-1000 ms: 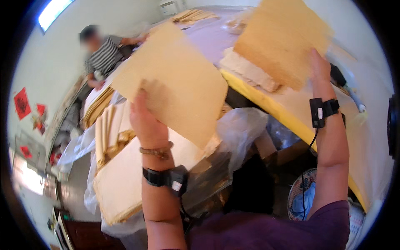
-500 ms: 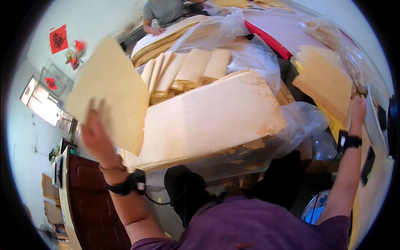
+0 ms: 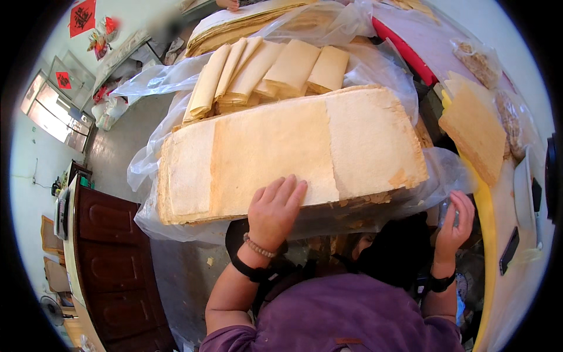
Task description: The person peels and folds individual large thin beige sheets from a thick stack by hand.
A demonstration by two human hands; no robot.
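A tan sheet of thick, fibrous material (image 3: pixel 264 146) lies flat across the middle of a tall stack of paler sheets (image 3: pixel 375 138) with ragged edges. My left hand (image 3: pixel 277 212) rests on the near edge of that tan sheet, its fingers stretched out and flat. To the right of the stack, my right hand (image 3: pixel 456 226) is raised beside the clear plastic sheeting (image 3: pixel 443 170). Its fingers are slightly bent and apart, with nothing visible in them.
Several folded tan sheets (image 3: pixel 290 67) lie behind the stack, with another sheet pile (image 3: pixel 234 29) farther back. On the right table are loose tan sheets (image 3: pixel 474 132), a white tray (image 3: pixel 524 188) and a phone (image 3: pixel 509 251). A dark wooden cabinet (image 3: pixel 114 252) stands at left.
The sheet raised at my left hand has come down onto the stack, and that hand now lies on it. My right hand has drawn back from the loose sheets on the right table.
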